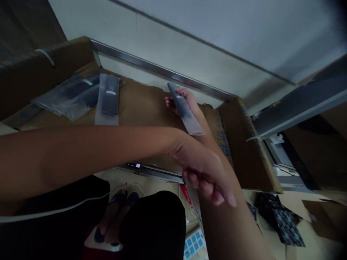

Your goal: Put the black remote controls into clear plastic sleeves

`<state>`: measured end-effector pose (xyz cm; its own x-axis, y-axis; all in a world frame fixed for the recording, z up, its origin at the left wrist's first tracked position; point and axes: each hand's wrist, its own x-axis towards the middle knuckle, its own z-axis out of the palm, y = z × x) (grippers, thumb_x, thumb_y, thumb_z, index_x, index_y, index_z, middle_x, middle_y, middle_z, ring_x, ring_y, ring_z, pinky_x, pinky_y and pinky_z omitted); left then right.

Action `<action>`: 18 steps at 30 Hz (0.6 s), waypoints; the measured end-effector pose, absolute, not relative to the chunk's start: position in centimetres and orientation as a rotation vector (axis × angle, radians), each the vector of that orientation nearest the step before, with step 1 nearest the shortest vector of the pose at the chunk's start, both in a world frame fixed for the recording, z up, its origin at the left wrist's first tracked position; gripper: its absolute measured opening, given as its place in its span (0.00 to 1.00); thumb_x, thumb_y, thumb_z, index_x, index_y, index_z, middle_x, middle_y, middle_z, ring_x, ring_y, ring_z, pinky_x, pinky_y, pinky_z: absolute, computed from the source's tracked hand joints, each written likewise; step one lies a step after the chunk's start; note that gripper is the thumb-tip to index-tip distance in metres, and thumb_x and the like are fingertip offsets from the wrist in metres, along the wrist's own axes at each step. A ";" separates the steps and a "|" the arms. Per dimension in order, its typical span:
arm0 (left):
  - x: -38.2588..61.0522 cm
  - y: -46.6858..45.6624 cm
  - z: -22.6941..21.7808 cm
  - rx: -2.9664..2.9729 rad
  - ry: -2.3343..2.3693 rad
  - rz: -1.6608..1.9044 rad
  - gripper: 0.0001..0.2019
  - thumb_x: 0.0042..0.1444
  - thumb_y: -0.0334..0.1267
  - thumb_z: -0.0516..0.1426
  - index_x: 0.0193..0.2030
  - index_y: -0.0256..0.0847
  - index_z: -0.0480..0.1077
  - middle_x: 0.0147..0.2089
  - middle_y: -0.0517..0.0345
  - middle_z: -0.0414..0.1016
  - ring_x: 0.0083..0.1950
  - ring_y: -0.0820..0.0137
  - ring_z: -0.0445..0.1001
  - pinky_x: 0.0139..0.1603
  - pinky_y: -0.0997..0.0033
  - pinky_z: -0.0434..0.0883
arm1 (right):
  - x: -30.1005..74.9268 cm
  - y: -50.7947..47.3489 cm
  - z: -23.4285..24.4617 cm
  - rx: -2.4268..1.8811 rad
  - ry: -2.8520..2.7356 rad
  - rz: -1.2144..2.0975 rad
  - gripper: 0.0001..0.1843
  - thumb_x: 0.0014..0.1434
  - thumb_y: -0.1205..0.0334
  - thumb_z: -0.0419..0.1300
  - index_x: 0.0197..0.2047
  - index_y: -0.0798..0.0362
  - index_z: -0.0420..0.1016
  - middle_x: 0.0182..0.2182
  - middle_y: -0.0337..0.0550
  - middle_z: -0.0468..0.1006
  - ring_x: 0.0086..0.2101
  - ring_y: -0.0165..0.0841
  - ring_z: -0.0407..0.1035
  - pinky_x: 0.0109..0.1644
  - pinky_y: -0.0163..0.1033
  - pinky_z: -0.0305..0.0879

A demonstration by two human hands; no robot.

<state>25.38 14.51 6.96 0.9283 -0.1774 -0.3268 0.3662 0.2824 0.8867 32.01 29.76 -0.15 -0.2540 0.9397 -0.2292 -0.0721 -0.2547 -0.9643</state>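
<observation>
My right hand (187, 102) is closed around a frosted plastic sleeve (182, 104) with a dark flat item and a small white label inside. It holds the sleeve tilted above the far part of a cardboard-lined surface (141, 104). My left arm reaches across from the left. My left hand (207, 177) is over my right forearm, its fingers curled in and nothing visible in them; I cannot tell whether it touches the forearm. A similar sleeved dark item (110, 97) lies flat to the left, beside several overlapping plastic sleeves (73, 95).
Cardboard walls (252, 151) with a cable tie bound the right side, with another cardboard wall (62, 61) at left. A metal rail (151, 64) and pale panel run behind. Below are my knees, a small lit display (134, 165), a white cable and a blue-and-white sheet (194, 243).
</observation>
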 end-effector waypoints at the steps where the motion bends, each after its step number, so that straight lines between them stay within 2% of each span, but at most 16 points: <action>1: 26.4 15.2 6.2 1.197 0.052 -0.547 0.07 0.42 0.34 0.72 0.23 0.39 0.78 0.20 0.61 0.65 0.19 0.74 0.60 0.16 0.74 0.56 | 31.9 29.7 -0.1 -1.183 -1.194 1.625 0.14 0.68 0.52 0.56 0.40 0.52 0.77 0.29 0.44 0.81 0.36 0.38 0.77 0.40 0.42 0.78; 4: 28.3 17.2 3.8 1.133 -0.273 -0.800 0.08 0.40 0.36 0.73 0.30 0.42 0.82 0.28 0.57 0.73 0.26 0.69 0.70 0.21 0.73 0.66 | 31.8 29.9 0.1 -1.176 -1.233 1.641 0.15 0.68 0.50 0.57 0.40 0.52 0.76 0.27 0.44 0.79 0.34 0.39 0.77 0.39 0.43 0.78; 6: 28.4 18.3 2.7 1.142 -0.377 -0.727 0.10 0.43 0.42 0.72 0.33 0.45 0.83 0.32 0.56 0.77 0.30 0.66 0.75 0.23 0.71 0.71 | 31.9 30.3 0.2 -1.165 -1.262 1.658 0.15 0.68 0.50 0.58 0.39 0.52 0.76 0.26 0.44 0.78 0.34 0.40 0.77 0.38 0.43 0.78; 8: 27.9 18.9 2.0 1.185 -0.364 -0.655 0.10 0.45 0.45 0.71 0.34 0.46 0.83 0.33 0.58 0.79 0.32 0.66 0.77 0.27 0.71 0.74 | 31.8 30.6 0.3 -1.169 -1.287 1.688 0.14 0.67 0.49 0.59 0.39 0.52 0.75 0.26 0.44 0.78 0.33 0.40 0.77 0.37 0.43 0.77; 11: 27.5 19.1 1.8 1.218 -0.304 -0.689 0.08 0.48 0.43 0.70 0.34 0.45 0.82 0.36 0.59 0.82 0.37 0.67 0.80 0.36 0.72 0.77 | 31.5 30.8 0.4 -1.190 -1.274 1.750 0.14 0.67 0.50 0.59 0.37 0.53 0.75 0.25 0.45 0.77 0.32 0.40 0.76 0.37 0.44 0.76; 14: 27.7 19.1 2.0 1.182 -0.354 -0.763 0.09 0.52 0.46 0.67 0.35 0.44 0.81 0.40 0.57 0.83 0.43 0.63 0.82 0.43 0.67 0.79 | 31.0 30.7 0.7 -1.219 -1.210 1.813 0.17 0.69 0.53 0.54 0.35 0.55 0.76 0.26 0.46 0.78 0.31 0.38 0.75 0.38 0.45 0.74; 16: 27.9 19.1 2.1 1.201 -0.396 -0.743 0.09 0.49 0.44 0.68 0.35 0.44 0.81 0.40 0.58 0.83 0.46 0.61 0.83 0.46 0.65 0.80 | 30.8 30.5 0.9 -1.260 -1.200 1.835 0.20 0.70 0.54 0.51 0.33 0.56 0.76 0.26 0.47 0.79 0.31 0.37 0.74 0.40 0.45 0.73; 18: 27.9 19.2 2.2 1.232 -0.426 -0.719 0.08 0.46 0.40 0.69 0.34 0.44 0.81 0.40 0.58 0.83 0.48 0.60 0.83 0.50 0.64 0.79 | 30.5 30.3 1.3 -1.310 -1.238 1.826 0.19 0.69 0.53 0.53 0.32 0.55 0.77 0.25 0.46 0.79 0.32 0.36 0.74 0.41 0.45 0.72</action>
